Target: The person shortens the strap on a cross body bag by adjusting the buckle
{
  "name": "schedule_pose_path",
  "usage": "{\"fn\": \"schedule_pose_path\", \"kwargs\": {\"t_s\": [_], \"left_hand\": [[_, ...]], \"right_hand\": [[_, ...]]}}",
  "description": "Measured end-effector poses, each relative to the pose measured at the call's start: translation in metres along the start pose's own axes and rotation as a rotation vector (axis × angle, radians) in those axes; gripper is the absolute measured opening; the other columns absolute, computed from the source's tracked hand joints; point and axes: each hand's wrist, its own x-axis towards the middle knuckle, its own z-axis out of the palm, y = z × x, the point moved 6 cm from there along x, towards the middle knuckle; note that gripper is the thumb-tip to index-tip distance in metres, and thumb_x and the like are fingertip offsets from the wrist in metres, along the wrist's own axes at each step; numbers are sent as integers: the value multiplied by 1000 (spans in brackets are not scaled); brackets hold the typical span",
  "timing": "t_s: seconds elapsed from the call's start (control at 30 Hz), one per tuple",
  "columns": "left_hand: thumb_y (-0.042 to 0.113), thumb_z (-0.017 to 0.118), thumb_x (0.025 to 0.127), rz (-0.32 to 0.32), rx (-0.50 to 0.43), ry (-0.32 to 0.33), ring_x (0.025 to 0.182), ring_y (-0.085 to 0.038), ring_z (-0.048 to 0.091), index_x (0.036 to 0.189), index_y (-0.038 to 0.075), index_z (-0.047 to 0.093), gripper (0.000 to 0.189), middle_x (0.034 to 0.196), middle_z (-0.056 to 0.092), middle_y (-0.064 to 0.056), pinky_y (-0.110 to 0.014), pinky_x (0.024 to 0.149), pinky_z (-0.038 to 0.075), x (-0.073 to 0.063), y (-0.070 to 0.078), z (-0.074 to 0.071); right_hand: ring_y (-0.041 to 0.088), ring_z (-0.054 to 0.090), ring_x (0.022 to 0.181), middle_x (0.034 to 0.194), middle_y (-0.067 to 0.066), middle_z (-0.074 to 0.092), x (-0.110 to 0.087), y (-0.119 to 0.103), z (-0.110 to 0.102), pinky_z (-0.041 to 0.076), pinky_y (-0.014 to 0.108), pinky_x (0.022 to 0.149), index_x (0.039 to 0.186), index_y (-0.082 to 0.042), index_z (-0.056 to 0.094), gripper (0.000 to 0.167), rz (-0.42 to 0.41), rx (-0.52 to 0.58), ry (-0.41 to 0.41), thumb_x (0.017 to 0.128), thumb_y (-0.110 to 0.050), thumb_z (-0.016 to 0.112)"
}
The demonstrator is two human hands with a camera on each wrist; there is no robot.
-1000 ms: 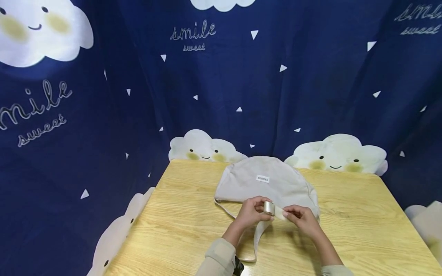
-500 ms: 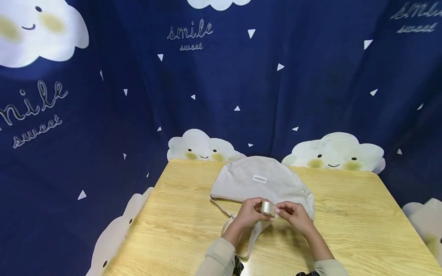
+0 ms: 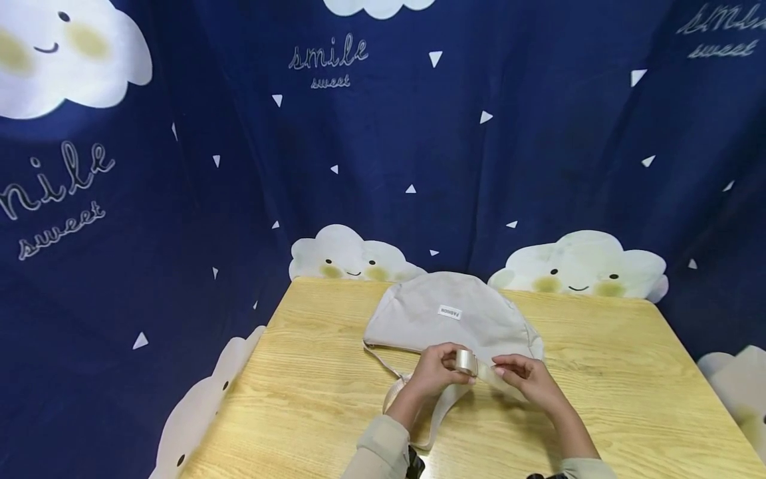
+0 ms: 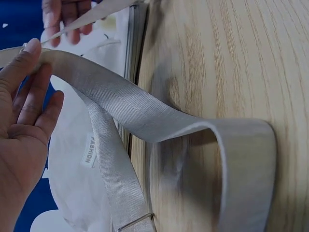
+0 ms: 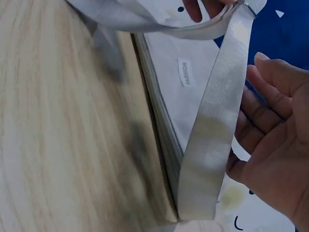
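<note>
A pale grey-beige shoulder bag [image 3: 455, 316] lies flat on the table, its "FASHION" label upside down in the head view. My left hand [image 3: 439, 369] pinches the bag's strap [image 4: 120, 99] between thumb and fingers, beside a metal slider buckle [image 5: 248, 7]. From there the strap loops forward and down onto the wood. My right hand [image 5: 277, 113] is just to the right of the buckle, fingers loosely bent behind the other stretch of strap. Its thumb stands off the webbing; whether the fingertips touch the strap is unclear.
The light wooden table [image 3: 311, 372] runs out on both sides of the bag. A dark blue curtain [image 3: 383, 153] with clouds hangs behind and at the left. Another metal ring [image 4: 135, 222] sits lower on the strap.
My right hand went in to the buckle from the right, then came back out to the right, and the strap now runs below its fingers. My left hand stays at the buckle.
</note>
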Motion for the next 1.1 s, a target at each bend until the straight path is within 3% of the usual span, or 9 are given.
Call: {"fn": "schedule_pose_path", "kwargs": {"t_s": [0.27,0.57,0.9,1.1], "left_hand": [[-10,80,63,12,6,2,76,-10,65,102,3,67,44,87,69,-2,-25,68,52,-1,2,-2],[-14,78,63,-16,-87,-11,79,-13,65,104,0,66,45,91,69,-4,-27,69,52,-1,-1,2],[-10,80,64,-7,-43,-13,77,-11,65,102,3,67,43,88,68,-1,-27,68,52,-4,-7,3],[-9,80,64,13,-30,-25,77,-11,64,103,3,68,43,89,68,0,-27,68,52,-3,-9,5]], "right_hand": [[12,57,70,85,7,66,2,9,4,46,28,59,96,2,66,17,-28,-10,-28,88,-13,65],[22,59,75,87,9,66,8,-4,13,48,34,63,93,2,66,15,-52,16,-22,88,-12,65],[21,60,76,87,9,66,9,-8,22,48,30,63,93,4,66,16,-20,44,-6,87,-10,66],[21,61,75,88,11,67,8,-12,22,48,28,62,94,6,66,13,-47,58,16,86,-4,65]]}}
